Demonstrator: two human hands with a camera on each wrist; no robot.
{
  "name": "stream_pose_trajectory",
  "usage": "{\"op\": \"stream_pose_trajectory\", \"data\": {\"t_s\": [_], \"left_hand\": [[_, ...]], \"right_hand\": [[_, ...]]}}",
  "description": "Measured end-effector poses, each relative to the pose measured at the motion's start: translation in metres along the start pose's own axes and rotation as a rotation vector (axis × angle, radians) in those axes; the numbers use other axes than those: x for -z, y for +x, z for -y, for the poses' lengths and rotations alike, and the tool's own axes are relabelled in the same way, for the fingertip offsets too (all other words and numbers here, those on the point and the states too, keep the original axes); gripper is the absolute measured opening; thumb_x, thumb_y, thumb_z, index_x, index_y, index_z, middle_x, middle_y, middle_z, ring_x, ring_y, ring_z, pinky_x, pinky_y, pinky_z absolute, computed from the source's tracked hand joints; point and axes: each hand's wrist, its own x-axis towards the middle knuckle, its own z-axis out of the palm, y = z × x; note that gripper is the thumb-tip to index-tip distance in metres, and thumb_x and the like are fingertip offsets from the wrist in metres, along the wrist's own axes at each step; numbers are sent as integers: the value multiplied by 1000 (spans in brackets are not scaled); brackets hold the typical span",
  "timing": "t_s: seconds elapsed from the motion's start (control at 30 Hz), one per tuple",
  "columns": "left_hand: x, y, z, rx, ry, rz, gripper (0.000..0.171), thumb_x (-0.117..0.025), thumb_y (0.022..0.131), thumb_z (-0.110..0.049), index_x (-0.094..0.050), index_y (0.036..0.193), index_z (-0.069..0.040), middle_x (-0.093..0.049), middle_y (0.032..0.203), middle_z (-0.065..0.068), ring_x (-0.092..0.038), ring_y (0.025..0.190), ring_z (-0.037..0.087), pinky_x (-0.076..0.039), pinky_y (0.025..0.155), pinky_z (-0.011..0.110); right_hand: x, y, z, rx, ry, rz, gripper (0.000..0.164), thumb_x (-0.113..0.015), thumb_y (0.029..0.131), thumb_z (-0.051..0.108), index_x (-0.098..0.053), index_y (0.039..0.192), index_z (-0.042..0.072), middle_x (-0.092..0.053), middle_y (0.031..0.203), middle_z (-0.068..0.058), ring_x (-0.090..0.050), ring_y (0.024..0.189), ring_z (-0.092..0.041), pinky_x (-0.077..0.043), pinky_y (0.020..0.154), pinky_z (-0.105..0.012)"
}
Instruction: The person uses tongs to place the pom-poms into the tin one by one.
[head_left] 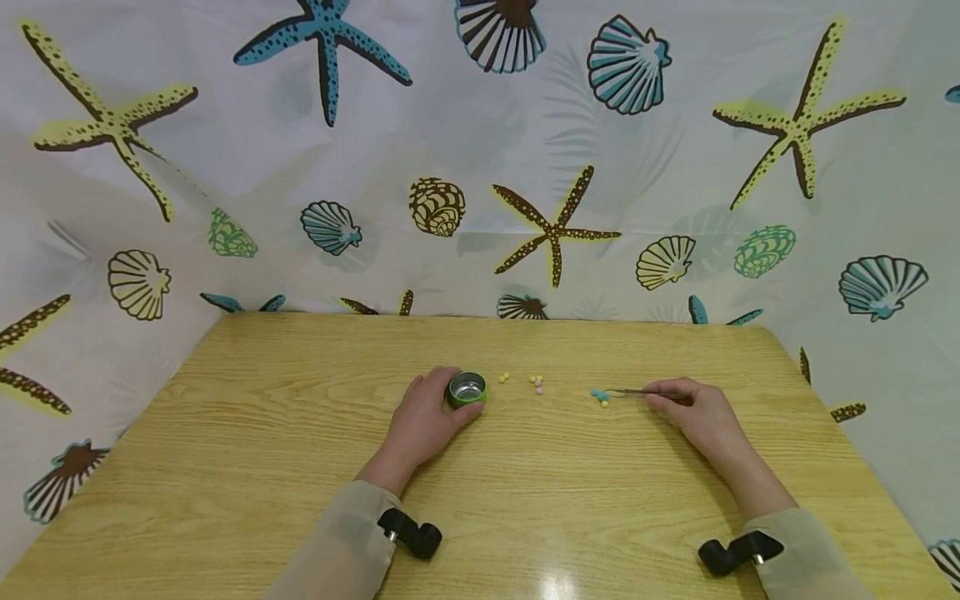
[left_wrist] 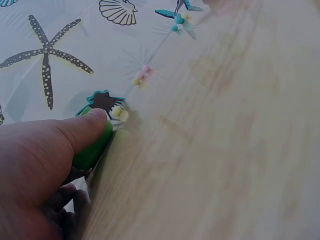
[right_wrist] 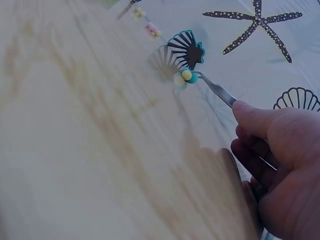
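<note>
On the left, my left hand [head_left: 423, 421] grips a small round green cup [head_left: 467, 404] with a shiny metal inside. Its thumb lies along the green wall [left_wrist: 95, 150] in the left wrist view. My right hand [head_left: 697, 412] pinches metal tweezers [right_wrist: 221, 93] between thumb and fingers, their bent tips pointing left. Those tips reach right to a cluster of small teal beads [head_left: 602, 395], with a yellow bead [right_wrist: 186, 75] beside them. Between the cup and the tweezers lie pink beads [head_left: 539, 390] and pale yellow beads [head_left: 504, 377].
A wooden table [head_left: 525, 500] lies under both hands. Behind it and at its sides hangs a white cloth [head_left: 465, 150] printed with starfish and shells. Each sleeve carries a black wrist mount [head_left: 408, 533].
</note>
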Motion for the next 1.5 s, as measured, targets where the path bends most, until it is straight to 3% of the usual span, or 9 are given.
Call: {"op": "stream_pose_trajectory", "data": {"t_s": [0.53, 1.13, 1.5], "left_hand": [[-1, 0, 1, -16, 6, -1, 64, -84, 102, -30, -59, 150, 4, -65, 146, 22, -62, 138, 41, -23, 135, 56], [-1, 0, 2, -22, -2, -1, 63, -85, 102, -30, -60, 150, 3, -66, 146, 22, -62, 138, 41, -22, 135, 56], [-1, 2, 2, -23, 8, 11, 63, -85, 101, -33, -62, 148, 1, -65, 148, 21, -47, 153, 44, -19, 135, 57]], "right_hand": [[0, -1, 0, 8, -30, -8, 33, -74, 110, 30, -79, 135, 10, -70, 142, -18, -59, 138, -39, -49, 115, -57], [2, -2, -1, 12, -81, -46, 35, -73, 110, 32, -78, 136, 8, -74, 133, -17, -65, 126, -36, -52, 107, -51], [2, -1, 1, -1, -64, -70, 40, -72, 111, 36, -77, 136, 5, -72, 132, -19, -64, 124, -36, -51, 107, -51]]}}
